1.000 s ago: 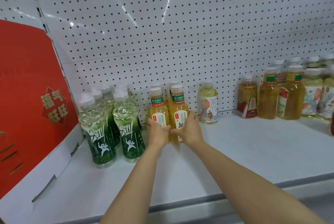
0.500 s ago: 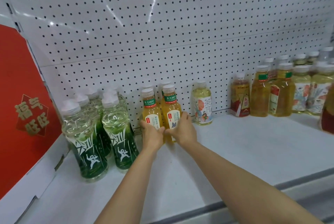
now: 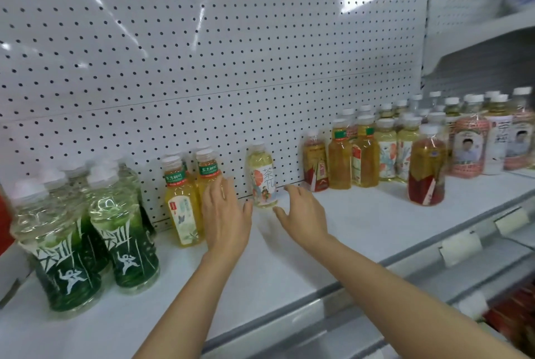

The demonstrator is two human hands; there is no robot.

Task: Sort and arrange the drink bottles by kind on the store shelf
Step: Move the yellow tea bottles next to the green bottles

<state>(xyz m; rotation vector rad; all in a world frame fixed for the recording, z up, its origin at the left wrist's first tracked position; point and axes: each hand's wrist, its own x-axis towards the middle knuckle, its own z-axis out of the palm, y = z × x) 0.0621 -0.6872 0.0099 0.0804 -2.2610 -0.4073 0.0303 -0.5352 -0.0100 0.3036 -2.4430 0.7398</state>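
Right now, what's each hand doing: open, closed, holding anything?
Left hand: open, fingers spread, holding nothing, in front of the yellow tea bottles.
Right hand: open, holding nothing, just right of the pale floral-label bottle.

We lose the lower half of the second yellow tea bottle (image 3: 206, 169) behind our left hand (image 3: 225, 214), and the far-right bottles (image 3: 498, 127) blur beyond reading.

The shelf (image 3: 362, 222) is smooth, matt white, seemingly painted metal, and its perforated back panel (image 3: 231, 54) has a slight sheen that catches streaks of light. The green bottles (image 3: 121, 231) and yellow tea bottles (image 3: 182, 205) are clear glossy plastic with printed wraps.
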